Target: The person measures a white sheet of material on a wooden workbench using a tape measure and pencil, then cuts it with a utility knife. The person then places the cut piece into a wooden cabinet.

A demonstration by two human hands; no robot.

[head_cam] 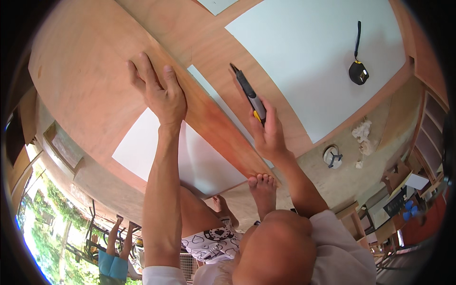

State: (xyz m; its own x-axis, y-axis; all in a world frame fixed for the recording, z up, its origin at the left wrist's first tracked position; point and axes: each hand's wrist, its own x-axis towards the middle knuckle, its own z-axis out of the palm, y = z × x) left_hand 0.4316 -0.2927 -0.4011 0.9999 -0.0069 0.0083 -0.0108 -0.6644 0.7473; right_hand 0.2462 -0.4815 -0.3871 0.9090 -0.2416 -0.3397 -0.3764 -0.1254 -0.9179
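Observation:
My left hand (pixel 165 92) lies with spread fingers on a long wooden straightedge board (pixel 213 121), pressing near its middle; one foot rests on the board's near end. The board crosses a white sheet (pixel 210 164), and a narrow white strip (pixel 221 101) shows along its right edge. In my right hand (pixel 269 135) is a grey and black utility knife (pixel 251 94) with a yellow slider, its tip pointing up and away, over the plywood (pixel 256 82) to the right of the strip. Whether the tip touches the wood I cannot tell.
A large white sheet (pixel 320 64) lies at the right with a black tape measure (pixel 358 72) on it. On the floor stand a round white container (pixel 332 156) and crumpled white material (pixel 362 131). Another person (pixel 113 263) is at the lower left. Shelves and furniture line the right side.

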